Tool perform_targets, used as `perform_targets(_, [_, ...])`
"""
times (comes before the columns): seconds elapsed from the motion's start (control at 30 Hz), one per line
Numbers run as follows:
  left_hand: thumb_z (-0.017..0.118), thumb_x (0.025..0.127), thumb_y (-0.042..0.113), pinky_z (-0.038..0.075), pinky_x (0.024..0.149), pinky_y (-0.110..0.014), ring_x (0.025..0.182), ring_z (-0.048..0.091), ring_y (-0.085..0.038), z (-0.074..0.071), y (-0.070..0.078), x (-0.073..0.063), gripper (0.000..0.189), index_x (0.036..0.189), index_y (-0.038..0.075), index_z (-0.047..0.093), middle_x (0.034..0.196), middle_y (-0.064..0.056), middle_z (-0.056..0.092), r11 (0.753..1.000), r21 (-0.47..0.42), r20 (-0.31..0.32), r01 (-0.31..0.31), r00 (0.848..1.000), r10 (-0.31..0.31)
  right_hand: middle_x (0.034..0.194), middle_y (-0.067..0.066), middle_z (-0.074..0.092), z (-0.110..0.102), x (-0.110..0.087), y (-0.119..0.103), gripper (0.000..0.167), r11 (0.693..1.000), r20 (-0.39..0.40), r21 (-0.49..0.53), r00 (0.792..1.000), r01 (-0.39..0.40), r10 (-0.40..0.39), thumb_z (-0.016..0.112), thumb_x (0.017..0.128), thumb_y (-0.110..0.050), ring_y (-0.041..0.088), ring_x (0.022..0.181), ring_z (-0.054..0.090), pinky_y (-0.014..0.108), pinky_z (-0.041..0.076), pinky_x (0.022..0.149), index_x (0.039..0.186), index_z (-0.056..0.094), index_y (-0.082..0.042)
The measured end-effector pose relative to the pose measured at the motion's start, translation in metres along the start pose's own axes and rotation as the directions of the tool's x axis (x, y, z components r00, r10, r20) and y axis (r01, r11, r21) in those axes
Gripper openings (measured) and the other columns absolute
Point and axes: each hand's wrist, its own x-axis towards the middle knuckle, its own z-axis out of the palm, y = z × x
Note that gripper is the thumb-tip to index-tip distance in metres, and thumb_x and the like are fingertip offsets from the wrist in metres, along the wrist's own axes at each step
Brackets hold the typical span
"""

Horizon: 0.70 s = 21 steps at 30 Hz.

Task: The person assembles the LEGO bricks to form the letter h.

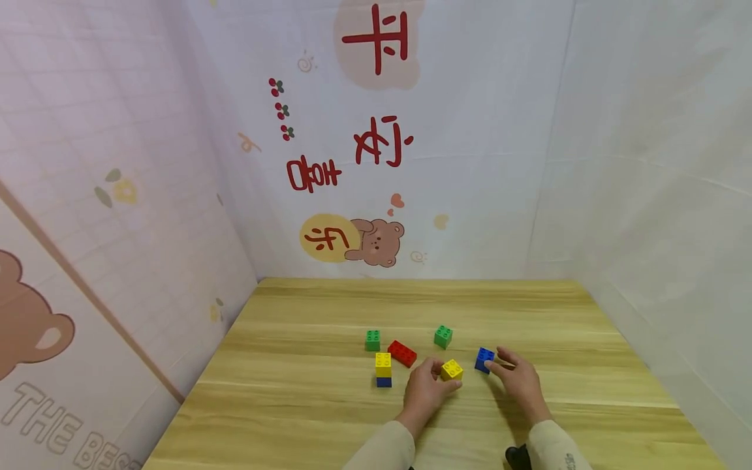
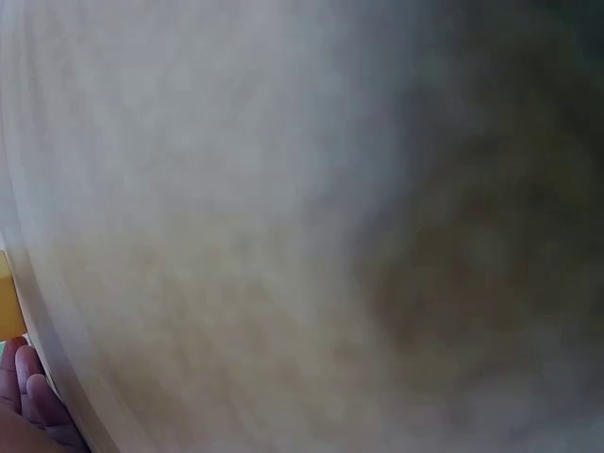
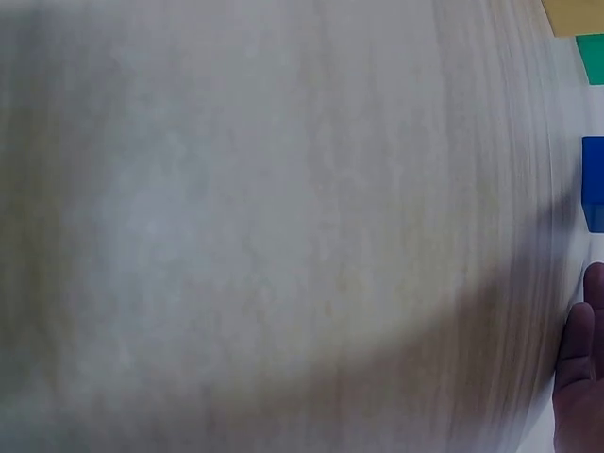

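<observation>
**Handwork on a yellow-brown wood-grain bench [image 1: 270, 405]**

Views: head view gives the full layout. Left wrist view is mostly blurred; at its left edge, a clipped yellow face above bent fingers. Right wrist view adds what the head view hides: a gap between the visible fingers [image 3: 576, 349] and the clipped blue block.

Left hand [image 1: 427, 391]: extends from the near side; fingers bent round the left of a yellow plastic cube-shaped brick [image 1: 452, 369], thumb along its near side; grasping it.

Right hand [image 1: 519, 382]: extends likewise, fingers loosely extended, released. Thumb tip overlaps the near side of a blue plastic cube-shaped brick [image 1: 485, 356]; contact cannot be told.

Bricks in hand or at hand: yellow, four round studs on top, in the left hand, slightly turned; blue, studs upward, on the bench just beside the right hand.

Also on the bench: a red oblong plastic brick [image 1: 402, 353], lying diagonally; a green plastic cube-shaped brick [image 1: 373, 340]; a second green brick [image 1: 443, 337], beyond the held yellow; a yellow-on-blue two-brick stack [image 1: 383, 369], upright.
</observation>
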Motion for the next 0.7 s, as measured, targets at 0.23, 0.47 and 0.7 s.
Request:
perform_targets(0.23, [0.087,0.076,0.031,0.046,0.073,-0.032,0.083,0.052,-0.012,-0.0009,-0.0008,0.0016,0.038,0.104,0.017,0.065,0.093,0.007,0.062,1.0,0.003,0.002,0.007,1.0,-0.007,0.139,0.03,0.05,0.0038,0.0026,0.0019,0.062,1.0,-0.01,-0.007,1.0,0.012,-0.012,0.066,0.097,-0.027,0.045,0.123,0.053,0.052,0.047,0.097,0.144,0.044,0.007])
perform_targets(0.47, [0.087,0.077,0.033,0.046,0.073,-0.034,0.083,0.053,-0.012,0.0001,-0.0024,0.0063,0.039,0.104,0.018,0.062,0.093,0.007,0.062,0.999,0.015,0.033,0.037,0.999,-0.038,0.135,0.032,0.053,0.006,0.0024,0.0031,0.062,0.998,-0.006,-0.049,1.0,0.026,-0.026,0.065,0.097,-0.028,0.046,0.121,0.054,0.053,0.047,0.095,0.144,0.044,0.007])
perform_targets(0.7, [0.085,0.08,0.031,0.047,0.074,-0.032,0.082,0.055,-0.009,-0.006,-0.0012,0.0092,0.035,0.104,0.017,0.064,0.097,0.006,0.064,0.999,0.036,0.061,-0.006,0.998,0.004,0.126,0.032,0.059,0.0066,0.0054,0.0026,0.057,0.995,-0.019,-0.082,0.998,0.065,-0.066,0.066,0.096,-0.023,0.046,0.116,0.058,0.053,0.048,0.093,0.14,0.048,0.009])
